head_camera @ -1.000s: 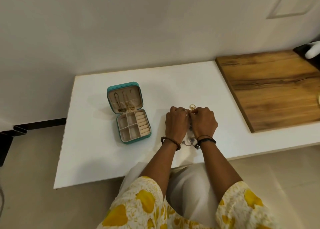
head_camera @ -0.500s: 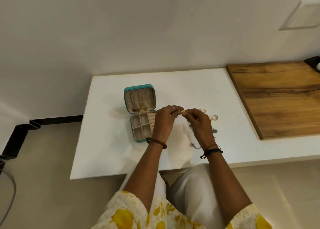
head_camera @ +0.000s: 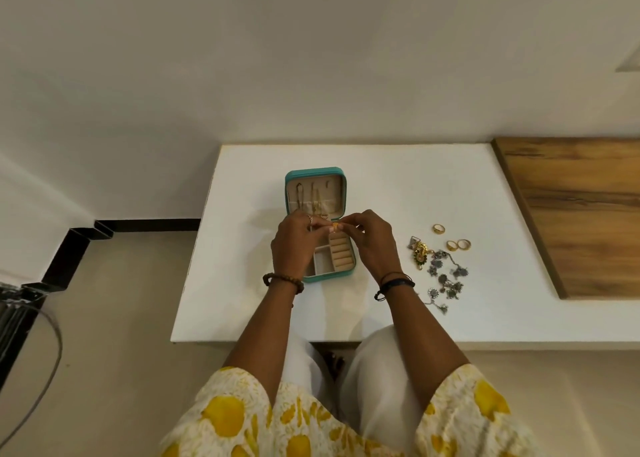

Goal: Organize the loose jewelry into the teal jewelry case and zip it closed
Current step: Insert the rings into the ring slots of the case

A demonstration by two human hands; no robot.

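The teal jewelry case [head_camera: 313, 174] lies open on the white table [head_camera: 398, 186], with chains hanging in its lid and beige ring rolls [head_camera: 341, 253] in its base. My left hand [head_camera: 298, 245] and my right hand [head_camera: 372, 240] meet above the case's base. Together their fingertips pinch a small gold ring [head_camera: 334, 227]. To the right lie three gold rings [head_camera: 450, 240], a gold pendant [head_camera: 421, 254] and a tangled silver necklace [head_camera: 446, 276].
A wooden board [head_camera: 575, 211] covers the table's right end. The wall runs along the table's far edge. Left of the table is bare floor with a black skirting strip [head_camera: 69, 249] and a grey cable [head_camera: 41, 370].
Both hands left the jewelry pile, lifted a gold ring and carried it left over the case. The camera view shifted left, uncovering the loose pieces on the right.
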